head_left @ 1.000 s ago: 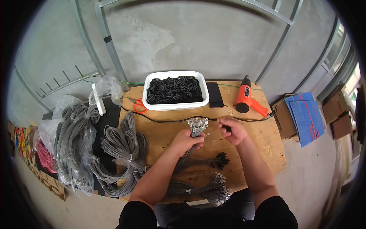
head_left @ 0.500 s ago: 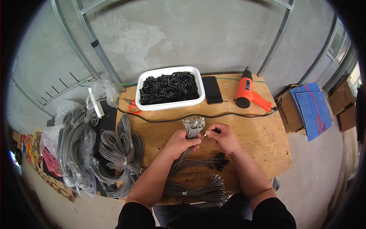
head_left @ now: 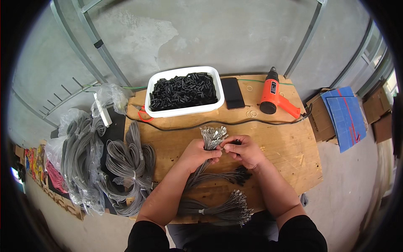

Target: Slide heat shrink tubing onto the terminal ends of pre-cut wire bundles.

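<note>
My left hand (head_left: 198,154) is closed around an upright bundle of grey wires (head_left: 213,137), whose bare metal terminals fan out above the fist. Just to its right, my right hand (head_left: 247,152) pinches small black sleeves (head_left: 237,142); its fingertips meet the left hand's at the bundle's edge, partly hiding what lies between them. Below the hands, grey wires tipped with black sleeves (head_left: 240,175) lie on the wooden table (head_left: 289,168). Nearer to me rests another tied bundle of grey wires (head_left: 222,209), its metal ends pointing right.
A white tub (head_left: 184,112) of black sleeves stands at the back, beside a phone (head_left: 233,93) and an orange heat gun (head_left: 272,98). A black cable (head_left: 197,124) crosses the table. Red-handled pliers (head_left: 145,115) lie left of the tub. Grey wire coils (head_left: 133,168) fill the left side.
My right hand has come slightly left, bringing its fingertips against the bundle. The metal tip that showed between the hands is now mostly covered. The view has shifted a little.
</note>
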The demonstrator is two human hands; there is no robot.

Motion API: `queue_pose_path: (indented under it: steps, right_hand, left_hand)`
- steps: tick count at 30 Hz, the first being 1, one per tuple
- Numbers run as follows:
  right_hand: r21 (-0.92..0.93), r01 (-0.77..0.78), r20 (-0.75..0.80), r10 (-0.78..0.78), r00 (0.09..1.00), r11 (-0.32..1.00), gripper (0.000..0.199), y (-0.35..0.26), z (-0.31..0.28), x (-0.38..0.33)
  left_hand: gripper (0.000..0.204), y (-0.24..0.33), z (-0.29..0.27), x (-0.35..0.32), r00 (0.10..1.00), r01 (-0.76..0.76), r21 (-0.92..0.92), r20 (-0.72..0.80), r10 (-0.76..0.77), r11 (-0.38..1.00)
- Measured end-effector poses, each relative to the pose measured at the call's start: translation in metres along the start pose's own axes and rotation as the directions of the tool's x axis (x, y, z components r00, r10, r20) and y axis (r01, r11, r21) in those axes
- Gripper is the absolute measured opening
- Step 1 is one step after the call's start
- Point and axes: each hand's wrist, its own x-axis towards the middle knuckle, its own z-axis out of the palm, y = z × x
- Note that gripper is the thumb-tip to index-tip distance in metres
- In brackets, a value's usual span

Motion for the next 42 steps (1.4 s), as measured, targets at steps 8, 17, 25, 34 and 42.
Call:
queue_pose_path:
  steps: [8,17,25,34,42]
  right_hand:
    - [-0.042,0.058,-0.122,-0.062,0.991,0.997,0.009,0.01,-0.006,0.001]
    - [0.085,0.032,-0.184,-0.016,0.983,0.996,0.01,0.007,-0.014,-0.001]
    - [0.238,0.005,-0.174,0.037,0.984,0.971,0.012,0.011,-0.004,-0.002]
    - [0.223,-0.038,-0.095,0.061,0.994,0.974,0.014,0.012,-0.006,-0.002]
    - [0.372,-0.035,-0.066,0.064,0.996,0.927,0.018,0.001,-0.009,-0.002]
  left_hand:
    - [0.015,-0.004,-0.003,0.004,0.999,-0.048,-0.017,-0.022,0.048,0.999]
    - [0.017,-0.004,-0.002,0.005,0.998,-0.06,0.029,-0.027,0.061,0.998]
    - [0.017,0.0,0.009,0.001,0.988,-0.117,0.165,-0.085,0.133,0.979]
    - [0.017,-0.007,0.005,0.005,0.989,-0.089,0.185,-0.104,0.11,0.979]
    - [0.018,-0.006,0.004,0.006,0.988,-0.052,0.057,-0.141,0.059,0.997]
